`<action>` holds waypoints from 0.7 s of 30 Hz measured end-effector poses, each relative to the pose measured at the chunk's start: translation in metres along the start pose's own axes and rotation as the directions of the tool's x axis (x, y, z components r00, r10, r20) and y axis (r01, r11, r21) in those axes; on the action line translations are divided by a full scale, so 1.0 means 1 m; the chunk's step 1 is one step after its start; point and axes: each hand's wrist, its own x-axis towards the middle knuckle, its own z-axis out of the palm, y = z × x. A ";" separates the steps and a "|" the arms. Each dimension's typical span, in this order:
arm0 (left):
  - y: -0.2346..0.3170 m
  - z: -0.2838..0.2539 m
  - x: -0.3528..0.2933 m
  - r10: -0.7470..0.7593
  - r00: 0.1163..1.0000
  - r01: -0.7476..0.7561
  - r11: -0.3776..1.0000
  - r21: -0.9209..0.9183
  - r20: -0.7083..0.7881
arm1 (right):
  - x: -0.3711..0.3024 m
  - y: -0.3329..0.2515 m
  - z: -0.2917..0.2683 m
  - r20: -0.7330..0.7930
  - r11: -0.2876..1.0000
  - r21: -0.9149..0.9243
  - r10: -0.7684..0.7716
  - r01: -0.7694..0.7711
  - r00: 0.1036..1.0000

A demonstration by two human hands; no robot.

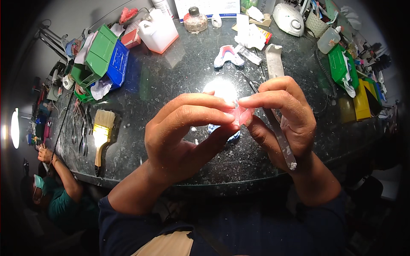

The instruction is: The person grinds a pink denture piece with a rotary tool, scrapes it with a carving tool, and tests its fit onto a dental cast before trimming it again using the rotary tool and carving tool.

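Note:
Between my fingertips is a small, thin, curved pink piece (244, 116), perhaps dental wax or a denture base; I cannot tell which. My left hand (179, 119) pinches its left side with thumb and fingers. Its right side is gripped by the thumb and fingers of my right hand (286, 106). A long, narrow metal tool (279, 143) also runs through my right hand, with white crumbs on its near end and a slim tip beyond the fingers. Below the left fingertips, a blue object (233, 136) lies on the bench, mostly hidden.
A dental cast with pink on it (229, 56) lies beyond my hands on the dark bench (171, 81). A brush (102, 134) and pliers (83, 128) lie left. Green bins (102, 49), a white jug (158, 34) and a glass jar (195, 21) stand farther back. Another person (64, 187) works at left.

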 end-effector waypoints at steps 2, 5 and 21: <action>-0.002 -0.001 -0.003 -0.051 0.999 0.052 0.998 -0.022 0.015 | 0.000 0.000 0.001 0.005 1.000 0.004 -0.001 0.001 1.000; 0.008 0.003 -0.004 -0.320 0.947 0.317 0.917 -0.240 0.028 | -0.001 0.001 0.003 0.017 0.995 0.045 0.088 -0.088 0.996; -0.002 0.010 -0.005 -0.640 0.757 0.562 0.532 -0.634 0.134 | 0.001 0.014 0.009 -0.048 0.983 0.015 0.184 -0.183 0.982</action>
